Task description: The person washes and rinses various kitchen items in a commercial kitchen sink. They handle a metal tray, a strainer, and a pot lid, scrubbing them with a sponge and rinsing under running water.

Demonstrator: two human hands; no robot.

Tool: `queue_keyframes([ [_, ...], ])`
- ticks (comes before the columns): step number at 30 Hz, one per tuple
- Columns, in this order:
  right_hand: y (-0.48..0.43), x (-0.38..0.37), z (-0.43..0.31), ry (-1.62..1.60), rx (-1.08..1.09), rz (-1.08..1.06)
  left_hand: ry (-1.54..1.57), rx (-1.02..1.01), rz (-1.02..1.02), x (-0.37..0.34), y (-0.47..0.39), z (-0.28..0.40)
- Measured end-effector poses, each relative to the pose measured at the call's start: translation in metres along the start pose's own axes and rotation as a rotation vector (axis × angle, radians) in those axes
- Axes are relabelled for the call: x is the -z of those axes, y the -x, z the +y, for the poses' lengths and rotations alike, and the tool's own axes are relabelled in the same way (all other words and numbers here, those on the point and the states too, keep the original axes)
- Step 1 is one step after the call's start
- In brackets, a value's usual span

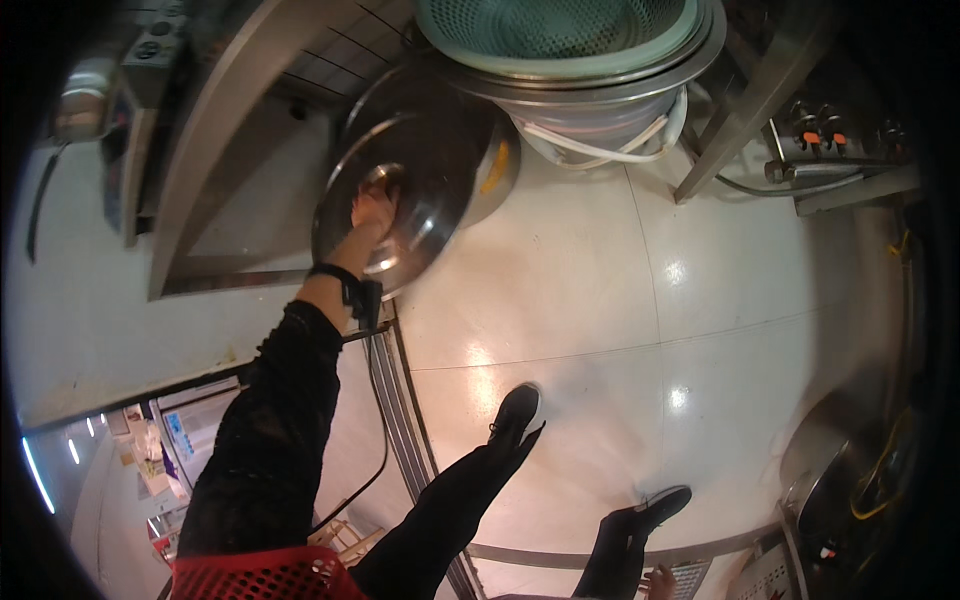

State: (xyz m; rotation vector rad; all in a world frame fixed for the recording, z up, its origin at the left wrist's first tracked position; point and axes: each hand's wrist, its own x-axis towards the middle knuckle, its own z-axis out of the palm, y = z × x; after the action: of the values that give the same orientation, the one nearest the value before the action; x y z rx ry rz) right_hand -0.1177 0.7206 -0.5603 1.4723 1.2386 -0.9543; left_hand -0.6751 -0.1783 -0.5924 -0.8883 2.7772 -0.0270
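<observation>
My left hand (376,208) is closed around the knob at the middle of a large round metal lid (439,176). The lid is tilted over a big steel pot (501,169) with a yellow mark on its side. A black band with a small device and a cable is on my left wrist. My right hand (658,582) is at the bottom edge beside my leg, partly cut off; whether it holds anything is unclear. A pale green plastic colander (570,67) sits on stacked metal bowls (709,56) above a white bucket (592,139), to the right of the lid.
A steel-framed unit (206,142) stands left of the pot. Along the left is a pale counter (112,315) with a small appliance (146,105). Metal table legs (742,120) and valves (821,135) are at upper right. A round metal vessel (814,457) lies at right. Floor tiles (547,300) surround my shoes.
</observation>
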Motion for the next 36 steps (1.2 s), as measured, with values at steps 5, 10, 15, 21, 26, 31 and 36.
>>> queue_keyframes([
  [5,0.055,-0.078,-0.034,0.129,0.357,0.150,-0.020,-0.039,0.016,-0.044,-0.095,-0.007],
  [10,0.096,-0.125,-0.073,-0.026,0.489,0.086,0.023,-0.087,-0.020,-0.048,-0.137,0.003],
  [15,0.117,-0.149,-0.080,-0.127,0.429,0.032,-0.178,-0.415,-0.087,-0.016,-0.114,0.012],
  [21,0.121,-0.153,-0.098,-0.287,0.534,-0.079,0.393,-0.595,-0.444,0.038,0.058,0.098],
  [26,0.153,-0.156,-0.088,-0.525,0.759,-0.131,0.039,-0.966,-0.682,0.050,0.294,0.234],
  [31,0.180,-0.147,-0.055,-0.712,0.773,-0.109,-0.054,-1.697,-0.695,0.042,0.496,0.423],
  [36,0.133,-0.100,-0.054,-1.058,0.683,-0.244,-0.144,-1.891,-0.515,0.044,0.668,0.641],
])
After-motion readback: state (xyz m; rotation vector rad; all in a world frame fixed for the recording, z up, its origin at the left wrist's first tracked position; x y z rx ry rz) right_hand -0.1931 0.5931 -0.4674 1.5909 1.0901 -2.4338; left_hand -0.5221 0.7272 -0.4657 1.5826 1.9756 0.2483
